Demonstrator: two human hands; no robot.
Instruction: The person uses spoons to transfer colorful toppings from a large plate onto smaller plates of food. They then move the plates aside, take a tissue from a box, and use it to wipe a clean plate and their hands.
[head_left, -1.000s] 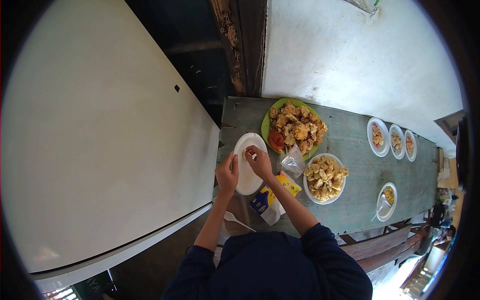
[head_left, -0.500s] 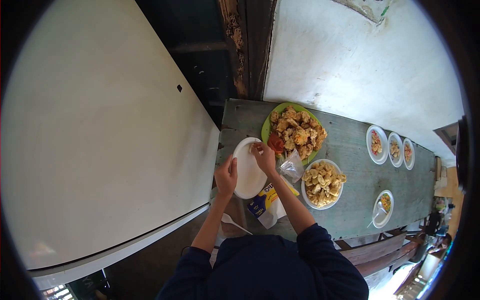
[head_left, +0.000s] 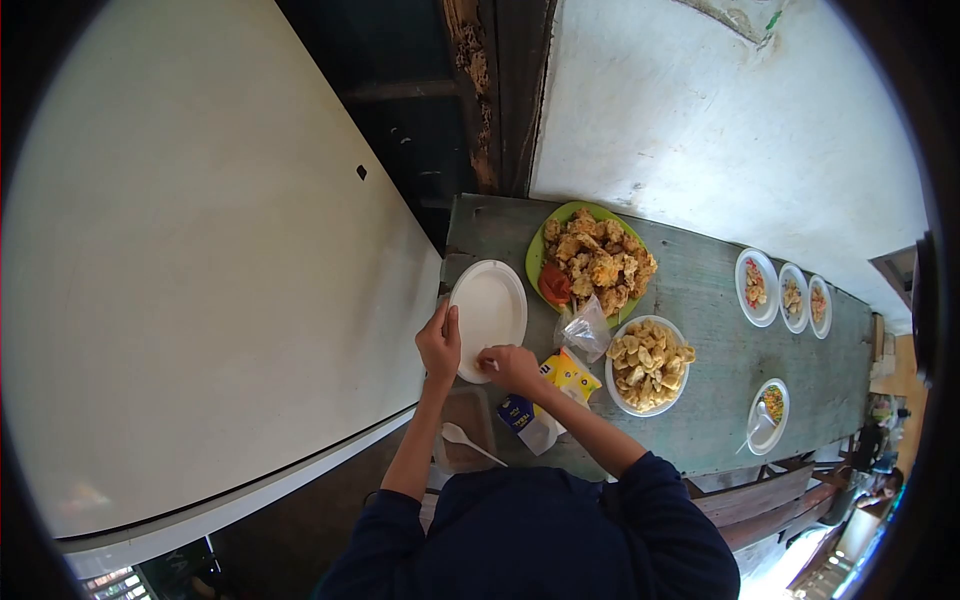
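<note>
My left hand grips the left edge of a white oval plate, with the thumb on the rim. The plate is held tilted above the near left end of the table. My right hand is at the plate's lower right edge, its fingers bunched together. A small bit of white shows at the fingertips, too little to name. Just right of that hand lies a yellow, blue and white soft packet. A green plate piled with fried food and a red sauce stands beyond.
A clear plastic bag leans by the green plate. Pale fried pieces fill a white bowl. Several white plates with food, one by the wall, stand right. A white spoon lies on a clear container. A white panel borders the left.
My right hand has moved from the plate's upper right down to its lower right edge. The plate and my left hand have shifted slightly up and left.
</note>
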